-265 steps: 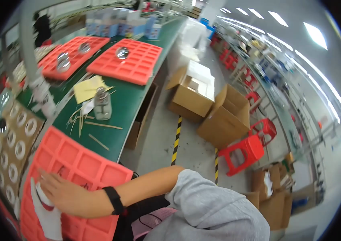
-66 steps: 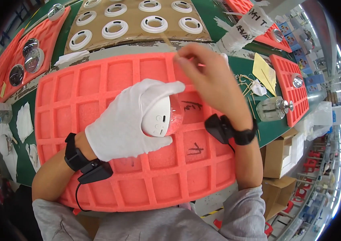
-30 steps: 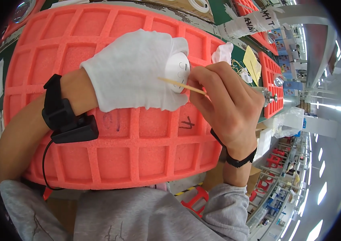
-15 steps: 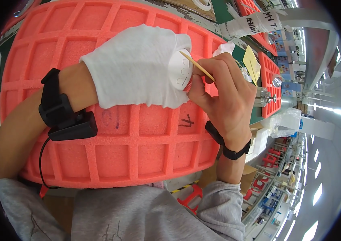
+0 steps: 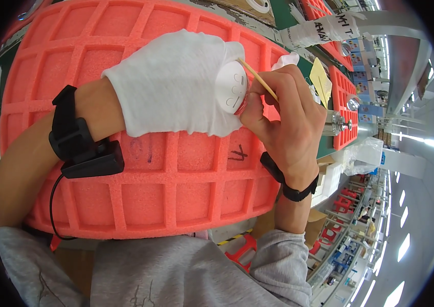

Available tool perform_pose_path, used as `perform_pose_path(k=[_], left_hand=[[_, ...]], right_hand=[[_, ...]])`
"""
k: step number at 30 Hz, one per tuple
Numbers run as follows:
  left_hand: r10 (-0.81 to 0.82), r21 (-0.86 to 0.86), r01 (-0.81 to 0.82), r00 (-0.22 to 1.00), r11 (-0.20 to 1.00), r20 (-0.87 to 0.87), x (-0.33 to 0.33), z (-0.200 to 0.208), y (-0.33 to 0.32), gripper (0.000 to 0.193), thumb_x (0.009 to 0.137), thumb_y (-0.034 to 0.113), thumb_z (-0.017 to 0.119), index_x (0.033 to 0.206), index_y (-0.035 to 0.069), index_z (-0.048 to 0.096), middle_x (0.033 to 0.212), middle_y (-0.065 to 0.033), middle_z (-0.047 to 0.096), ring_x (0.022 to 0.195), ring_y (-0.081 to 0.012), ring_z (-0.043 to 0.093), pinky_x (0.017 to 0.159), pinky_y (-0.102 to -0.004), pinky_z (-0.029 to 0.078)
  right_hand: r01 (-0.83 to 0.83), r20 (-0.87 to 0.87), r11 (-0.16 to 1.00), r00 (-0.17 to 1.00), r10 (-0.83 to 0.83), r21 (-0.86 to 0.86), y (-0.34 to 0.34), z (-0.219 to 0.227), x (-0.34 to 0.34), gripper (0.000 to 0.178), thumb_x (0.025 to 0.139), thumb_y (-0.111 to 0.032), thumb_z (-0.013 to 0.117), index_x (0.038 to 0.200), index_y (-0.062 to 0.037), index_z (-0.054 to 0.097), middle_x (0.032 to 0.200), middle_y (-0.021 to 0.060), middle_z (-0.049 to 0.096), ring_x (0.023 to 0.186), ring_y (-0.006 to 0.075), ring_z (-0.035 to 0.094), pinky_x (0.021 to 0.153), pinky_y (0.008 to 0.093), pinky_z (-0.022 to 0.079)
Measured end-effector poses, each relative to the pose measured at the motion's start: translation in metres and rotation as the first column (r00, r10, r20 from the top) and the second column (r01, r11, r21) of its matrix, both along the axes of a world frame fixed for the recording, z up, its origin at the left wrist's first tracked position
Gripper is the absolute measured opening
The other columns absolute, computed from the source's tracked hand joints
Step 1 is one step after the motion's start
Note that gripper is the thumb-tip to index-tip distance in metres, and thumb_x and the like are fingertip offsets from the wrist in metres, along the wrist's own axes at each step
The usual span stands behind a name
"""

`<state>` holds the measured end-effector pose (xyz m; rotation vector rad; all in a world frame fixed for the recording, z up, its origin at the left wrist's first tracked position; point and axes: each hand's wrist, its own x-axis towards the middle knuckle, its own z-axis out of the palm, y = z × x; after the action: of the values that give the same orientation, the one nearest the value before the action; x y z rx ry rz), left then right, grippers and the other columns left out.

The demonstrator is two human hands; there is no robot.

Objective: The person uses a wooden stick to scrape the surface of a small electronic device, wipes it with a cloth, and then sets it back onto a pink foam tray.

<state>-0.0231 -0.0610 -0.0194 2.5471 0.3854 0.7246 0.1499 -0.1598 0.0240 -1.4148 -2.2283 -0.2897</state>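
Observation:
My left hand [image 5: 171,84], covered by a loose white cloth glove, is closed around a round white disc-shaped part [image 5: 231,88]. Small curved marks and slots show on the disc's face, and a strip of red edges its right side. My left fingers are hidden under the glove. In my bare right hand [image 5: 289,120], a thin wooden stick [image 5: 259,78] is pinched between thumb and fingers. The stick's tip points up and left, at the disc's upper rim; whether it touches cannot be told. Both hands are over a red foam tray [image 5: 142,183] with square pockets.
Right of my right hand are a yellow paper piece [image 5: 321,83] and a clear bottle with a metal top [image 5: 333,124]. More red foam trays [image 5: 343,82] lie on the green bench. A white-wrapped pole [image 5: 324,30] crosses at the upper right.
The stick's tip has shifted slightly up and right, from over the disc's face to its upper rim. More of the disc's face shows now. My left arm has hardly moved.

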Motion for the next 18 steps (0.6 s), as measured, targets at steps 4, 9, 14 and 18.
perform_pose_path(k=[4, 9, 14, 18], left_hand=[[0.025, -0.024, -0.026, 0.999, 0.999, -0.043, -0.007, 0.005, -0.003, 0.039, 0.067, 0.023, 0.082, 0.096, 0.009, 0.060, 0.095, -0.0079, 0.063, 0.088, -0.0307, 0.062, 0.072, -0.0408, 0.052], [0.054, 0.012, -0.054, 0.999, 0.998, 0.000, -0.007, 0.003, -0.002, 0.048, 0.067, 0.027, 0.084, 0.104, 0.011, 0.060, 0.097, -0.0092, 0.064, 0.092, -0.0324, 0.062, 0.076, -0.0408, 0.052], [0.063, -0.172, -0.069, 0.997, 0.983, -0.038, 0.005, 0.011, 0.005, 0.056, 0.064, 0.026, 0.085, 0.111, 0.010, 0.059, 0.100, -0.0109, 0.063, 0.093, -0.0336, 0.062, 0.079, -0.0406, 0.052], [0.048, -0.164, -0.038, 0.997, 0.986, 0.055, 0.012, 0.013, 0.010, 0.060, 0.063, 0.023, 0.086, 0.114, 0.009, 0.059, 0.103, -0.0112, 0.061, 0.092, -0.0336, 0.061, 0.079, -0.0407, 0.052]], right_hand=[[-0.005, -0.083, 0.997, 0.996, 0.011, 0.080, 0.001, 0.001, 0.002, 0.022, 0.073, 0.002, 0.074, 0.089, -0.0049, 0.062, 0.081, 0.0053, 0.059, 0.060, 0.0182, 0.061, 0.048, 0.0289, 0.046], [0.032, -0.064, 0.992, 0.997, -0.041, -0.125, -0.009, 0.010, 0.007, 0.007, 0.087, -0.002, 0.066, 0.093, -0.0020, 0.062, 0.080, 0.0073, 0.059, 0.063, 0.0175, 0.063, 0.055, 0.0284, 0.048], [-0.033, -0.539, 0.854, 0.788, -0.297, -0.520, -0.030, 0.024, 0.010, 0.021, 0.103, -0.014, 0.045, 0.108, 0.0003, 0.060, 0.074, 0.0052, 0.059, 0.062, 0.0126, 0.054, 0.062, 0.0265, 0.043], [-0.083, -0.592, 0.669, 0.555, -0.584, -0.739, -0.057, 0.035, -0.009, 0.032, 0.108, -0.021, 0.036, 0.117, 0.0018, 0.056, 0.065, 0.0005, 0.056, 0.055, 0.0067, 0.041, 0.056, 0.0214, 0.033]])
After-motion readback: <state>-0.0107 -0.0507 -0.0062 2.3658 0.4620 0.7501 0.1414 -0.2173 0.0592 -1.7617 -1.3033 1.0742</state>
